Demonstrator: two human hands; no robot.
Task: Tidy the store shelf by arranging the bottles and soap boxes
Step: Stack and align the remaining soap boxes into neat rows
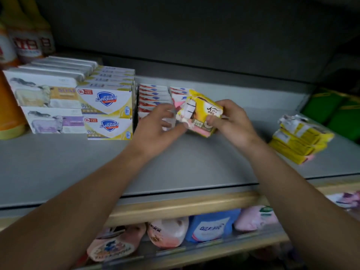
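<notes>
While both forearms reach in over the grey metal shelf board (175,164), a yellow and pink soft-wrapped soap pack (200,112) is held above its middle, just in front of the rows of red and white soap boxes (153,96). The pack is tilted, its long axis running from upper left down to lower right, with the printed yellow face turned up toward the camera and the pink edge at the bottom. The right hand (231,121) grips the pack's right end, thumb on the front face and fingers curled behind. The left hand (161,123) is at the pack's left end with fingers bent toward it; blur there hides whether they pinch it. To the left stand stacked white and gold Safeguard soap boxes (108,112), with white sheep-printed soap boxes (48,102) beside them. Well to the right lies a stack of similar yellow soap packs (300,139), slanted.
</notes>
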